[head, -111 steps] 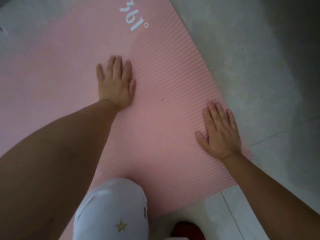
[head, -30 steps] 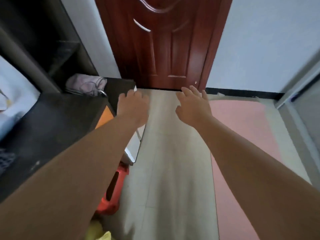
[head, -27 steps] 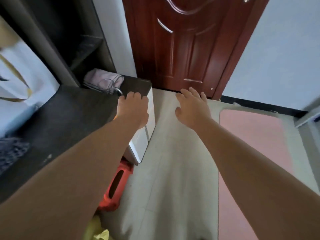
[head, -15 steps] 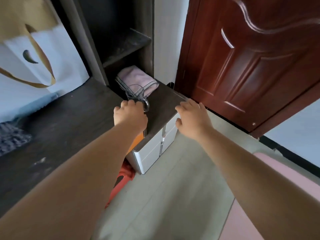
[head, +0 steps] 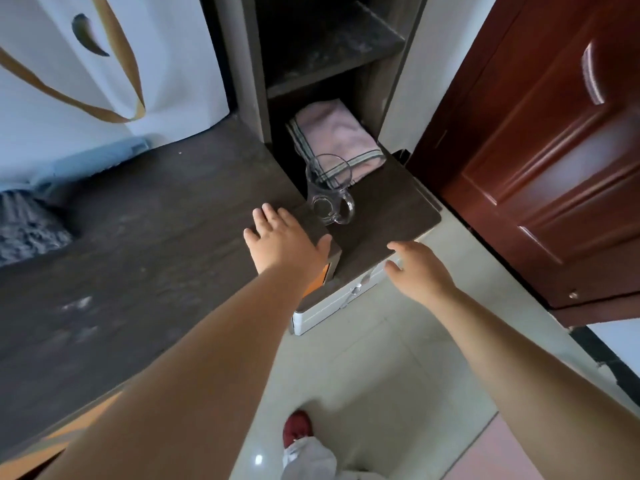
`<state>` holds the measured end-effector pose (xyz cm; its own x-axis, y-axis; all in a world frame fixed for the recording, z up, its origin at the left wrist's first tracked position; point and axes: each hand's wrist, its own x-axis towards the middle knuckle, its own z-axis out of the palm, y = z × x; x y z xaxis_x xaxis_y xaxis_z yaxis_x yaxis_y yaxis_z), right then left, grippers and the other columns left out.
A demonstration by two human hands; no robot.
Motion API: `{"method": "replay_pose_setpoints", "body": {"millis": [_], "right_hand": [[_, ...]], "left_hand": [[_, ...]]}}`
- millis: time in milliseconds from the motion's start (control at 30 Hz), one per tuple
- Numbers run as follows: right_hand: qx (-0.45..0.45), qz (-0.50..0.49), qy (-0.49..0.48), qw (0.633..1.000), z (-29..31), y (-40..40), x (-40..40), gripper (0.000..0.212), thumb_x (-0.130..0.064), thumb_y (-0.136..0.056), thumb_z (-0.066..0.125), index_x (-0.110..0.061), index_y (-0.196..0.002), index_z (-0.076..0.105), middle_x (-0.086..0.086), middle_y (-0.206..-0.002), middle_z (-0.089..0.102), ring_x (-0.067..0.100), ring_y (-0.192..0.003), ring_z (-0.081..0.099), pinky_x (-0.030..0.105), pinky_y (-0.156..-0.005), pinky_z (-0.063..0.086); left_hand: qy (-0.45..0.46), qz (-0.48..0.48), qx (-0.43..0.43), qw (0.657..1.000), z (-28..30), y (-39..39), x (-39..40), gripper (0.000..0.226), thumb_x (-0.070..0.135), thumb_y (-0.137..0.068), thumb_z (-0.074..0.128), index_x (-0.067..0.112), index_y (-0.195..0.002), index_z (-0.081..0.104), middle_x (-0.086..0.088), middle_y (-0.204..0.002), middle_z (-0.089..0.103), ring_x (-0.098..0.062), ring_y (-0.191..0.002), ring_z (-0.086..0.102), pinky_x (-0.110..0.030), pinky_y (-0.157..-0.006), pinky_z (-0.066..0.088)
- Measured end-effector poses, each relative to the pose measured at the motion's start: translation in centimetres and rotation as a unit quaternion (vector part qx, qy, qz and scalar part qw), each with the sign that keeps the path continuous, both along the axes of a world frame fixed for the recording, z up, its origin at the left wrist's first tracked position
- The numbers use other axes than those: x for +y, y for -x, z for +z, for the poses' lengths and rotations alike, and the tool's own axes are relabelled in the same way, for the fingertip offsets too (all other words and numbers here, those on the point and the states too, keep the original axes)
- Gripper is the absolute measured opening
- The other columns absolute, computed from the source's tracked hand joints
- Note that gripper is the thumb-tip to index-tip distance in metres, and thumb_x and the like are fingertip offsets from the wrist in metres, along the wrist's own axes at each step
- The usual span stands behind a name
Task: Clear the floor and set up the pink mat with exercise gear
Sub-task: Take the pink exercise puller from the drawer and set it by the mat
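Note:
A clear glass mug [head: 329, 194] stands on the dark cabinet top [head: 388, 223], in front of a folded pink towel [head: 334, 142] in the shelf niche. My left hand [head: 287, 245] is open, palm down, just left of and below the mug, apart from it. My right hand [head: 420, 271] is open with fingers spread, over the cabinet's front edge to the mug's right. Only a corner of the pink mat [head: 498, 452] shows at the bottom right on the tiled floor.
A long dark desk top [head: 138, 258] fills the left, with a white tote bag [head: 86, 64] and grey cloth [head: 24, 223] on it. White drawers [head: 343, 296] sit under the cabinet. A red-brown door [head: 554, 150] stands at the right. My red shoe [head: 296, 431] is below.
I have risen from pressing the mat and turned left toward the cabinet. Both hands came closer to the glass mug, and the left hand's fingers have spread.

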<state>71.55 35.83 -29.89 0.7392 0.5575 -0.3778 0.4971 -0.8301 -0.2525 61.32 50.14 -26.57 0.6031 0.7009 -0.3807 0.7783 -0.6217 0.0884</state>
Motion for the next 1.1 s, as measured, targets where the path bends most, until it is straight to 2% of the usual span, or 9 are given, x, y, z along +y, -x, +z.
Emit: {"method": "replay_pose_setpoints", "body": {"millis": [133,300,500,600,667,833,900,1000,1100], "right_hand": [[0.042,-0.044,0.059,0.996,-4.0,-1.1,-1.3,0.035,-0.020,-0.094,0.042,0.001,-0.118,0.058,0.015,-0.126,0.061,0.031,-0.118,0.054,0.037,-0.097,0.045],[0.060,-0.018,0.131,0.989,-7.6,-2.9,-1.4,0.021,-0.019,-0.094,0.038,-0.003,-0.097,0.052,0.016,-0.120,0.062,0.032,-0.113,0.055,0.030,-0.077,0.042],[0.183,-0.086,0.032,0.979,-11.6,-3.5,-0.1,0.025,-0.011,-0.095,0.036,-0.001,-0.099,0.058,0.017,-0.103,0.062,0.033,-0.110,0.053,0.031,-0.085,0.041],[0.271,-0.253,-0.057,0.927,-13.5,-4.0,1.0,0.037,-0.007,-0.094,0.038,0.002,-0.129,0.044,0.020,-0.122,0.053,0.033,-0.108,0.050,0.031,-0.084,0.040],[0.336,-0.330,-0.085,0.878,-14.3,-4.2,1.6,0.041,-0.004,-0.094,0.037,0.002,-0.134,0.038,0.020,-0.129,0.048,0.030,-0.101,0.046,0.037,-0.093,0.044],[0.465,-0.386,-0.141,0.784,-15.8,-4.5,2.8,0.048,-0.001,-0.093,0.038,0.002,-0.140,0.031,0.021,-0.148,0.031,0.034,-0.134,0.036,0.042,-0.102,0.040],[0.477,-0.395,-0.158,0.769,-16.7,-4.8,2.9,0.049,0.002,-0.090,0.038,0.003,-0.139,0.032,0.020,-0.148,0.031,0.033,-0.135,0.037,0.042,-0.102,0.040],[0.482,-0.438,-0.177,0.738,-17.8,-5.1,2.6,0.048,0.007,-0.091,0.032,0.001,-0.138,0.035,0.022,-0.143,0.038,0.030,-0.134,0.039,0.042,-0.107,0.038],[0.519,-0.504,-0.188,0.664,-18.6,-5.8,1.8,0.038,0.008,-0.093,0.023,-0.002,-0.115,0.052,0.013,-0.109,0.049,0.023,-0.113,0.050,0.039,-0.105,0.038]], "left_hand": [[0.007,0.058,-0.023,0.998,-1.2,-0.7,-1.2,0.086,0.056,-0.093,0.032,-0.001,-0.151,0.002,-0.020,-0.159,-0.003,-0.033,-0.148,-0.007,-0.049,-0.119,0.002],[-0.020,0.089,-0.060,0.994,-2.4,-1.8,-2.0,0.083,0.051,-0.093,0.032,0.000,-0.151,0.002,-0.021,-0.159,-0.005,-0.033,-0.148,-0.010,-0.050,-0.119,-0.004],[-0.044,0.076,-0.045,0.995,-3.0,-2.0,-2.1,0.077,0.048,-0.094,0.029,0.005,-0.152,0.002,-0.017,-0.160,-0.006,-0.028,-0.149,-0.011,-0.047,-0.119,-0.005],[-0.052,0.076,-0.029,0.995,-3.1,-2.4,-2.2,0.076,0.047,-0.095,0.028,0.006,-0.152,0.000,-0.016,-0.160,-0.009,-0.026,-0.149,-0.012,-0.047,-0.119,-0.006],[-0.055,0.077,-0.020,0.995,-3.1,-2.6,-2.2,0.076,0.047,-0.095,0.029,0.007,-0.152,0.000,-0.015,-0.160,-0.009,-0.026,-0.149,-0.012,-0.047,-0.119,-0.006],[-0.061,0.083,-0.009,0.995,-3.3,-2.6,-2.0,0.076,0.050,-0.093,0.020,0.008,-0.152,-0.001,-0.014,-0.160,-0.009,-0.025,-0.149,-0.012,-0.046,-0.119,-0.006],[-0.063,0.086,-0.005,0.994,-3.3,-2.6,-1.9,0.082,0.052,-0.085,0.014,0.008,-0.152,-0.001,-0.014,-0.160,-0.009,-0.024,-0.149,-0.012,-0.046,-0.119,-0.006],[-0.056,0.085,-0.003,0.995,-3.3,-2.6,-1.9,0.077,0.051,-0.094,0.025,0.008,-0.152,-0.002,-0.013,-0.160,-0.012,-0.024,-0.149,-0.014,-0.045,-0.119,-0.007],[-0.061,0.081,-0.005,0.995,-3.1,-2.6,-1.9,0.076,0.049,-0.095,0.028,0.009,-0.152,-0.002,-0.013,-0.160,-0.011,-0.023,-0.149,-0.014,-0.045,-0.120,-0.007]]}}
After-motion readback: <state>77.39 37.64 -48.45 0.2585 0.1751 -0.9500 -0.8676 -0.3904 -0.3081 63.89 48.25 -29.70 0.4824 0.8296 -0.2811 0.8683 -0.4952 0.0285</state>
